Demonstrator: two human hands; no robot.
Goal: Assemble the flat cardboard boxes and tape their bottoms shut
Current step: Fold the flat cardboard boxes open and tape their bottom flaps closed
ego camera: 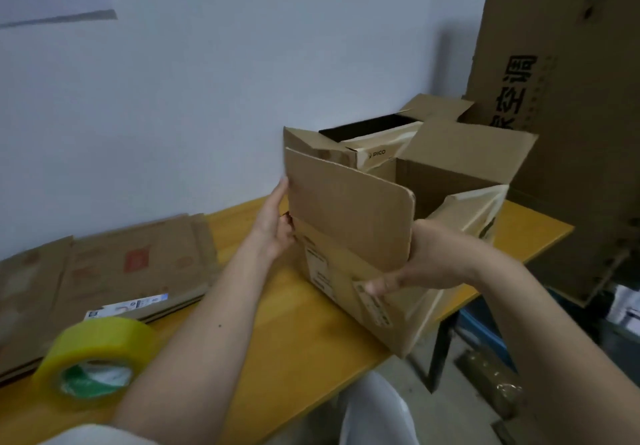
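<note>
An opened brown cardboard box [349, 271] stands on the yellow table [277, 340], its flaps up and old tape and labels on its side. My left hand [273, 223] presses flat against the box's left side by the near flap [349, 212]. My right hand [412, 268] grips the lower right corner of that same flap, fingers on the box's front. A roll of yellow-tinted tape [93, 361] lies at the near left of the table. Flat folded cardboard boxes [104, 271] are stacked at the left by the wall.
Behind the held box stands another open box [374, 140] marked PICO. A tall printed carton [568, 115] leans at the right. The table's right edge [540, 247] drops to a floor with clutter. A white chair back [374, 410] sits below.
</note>
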